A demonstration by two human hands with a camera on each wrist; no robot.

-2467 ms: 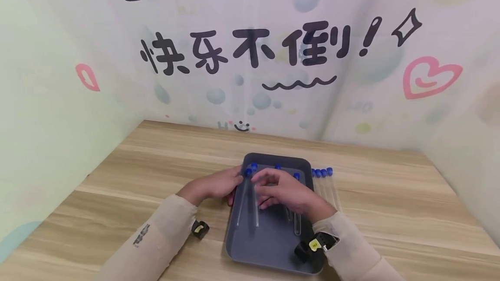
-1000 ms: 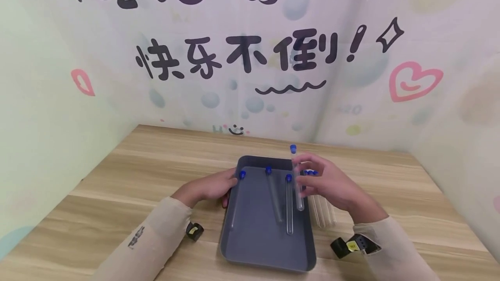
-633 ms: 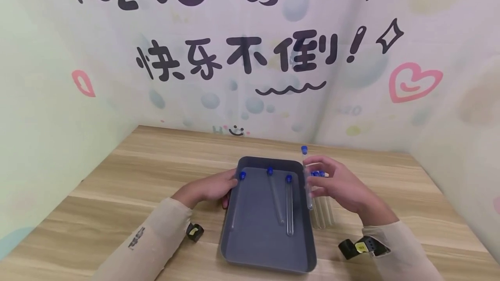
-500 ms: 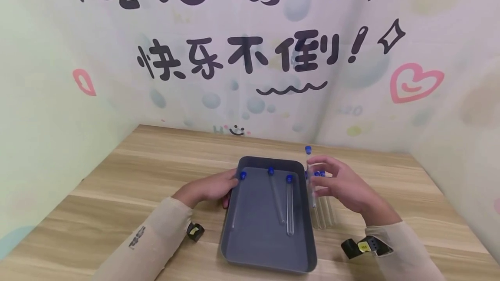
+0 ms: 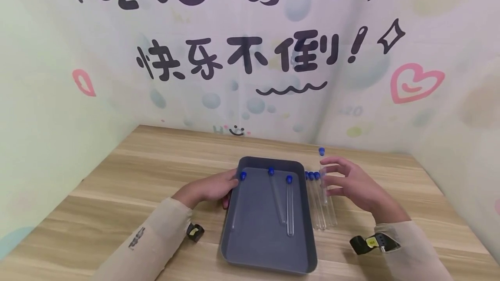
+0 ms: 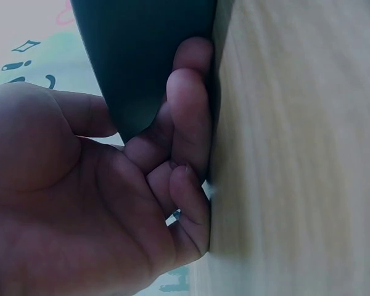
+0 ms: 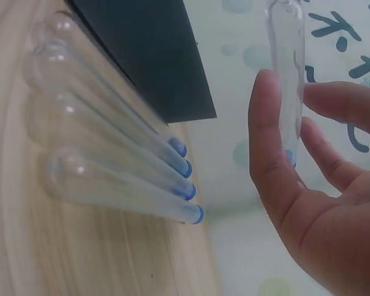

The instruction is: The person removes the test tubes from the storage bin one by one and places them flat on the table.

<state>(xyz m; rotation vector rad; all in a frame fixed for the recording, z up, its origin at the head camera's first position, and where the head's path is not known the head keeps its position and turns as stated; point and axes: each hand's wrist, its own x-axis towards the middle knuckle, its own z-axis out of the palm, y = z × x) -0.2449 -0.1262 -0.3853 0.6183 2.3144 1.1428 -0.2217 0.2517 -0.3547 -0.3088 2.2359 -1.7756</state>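
My right hand (image 5: 353,184) pinches a clear test tube (image 7: 290,49) with a blue cap between thumb and fingers. The tube stands nearly upright, cap up, above a row of capped test tubes (image 5: 317,209) lying side by side on the table right of the tray. My left hand (image 5: 214,186) grips the left wall of the dark grey tray (image 5: 269,257); in the left wrist view the fingers (image 6: 188,117) curl under its edge. Three test tubes lie apart in the tray: one along the left wall, one slanted in the middle (image 5: 278,198), one at right (image 5: 290,207).
The wooden table (image 5: 117,194) reaches back to a printed cloth backdrop (image 5: 234,94) with large black lettering. A pale wall panel (image 5: 43,142) stands at the left. The tray's raised right wall lies close beside the tube row.
My right hand has lifted a test tube out of the tray and carried it rightward, past the tray's right wall to above the row. My left hand stays on the tray.
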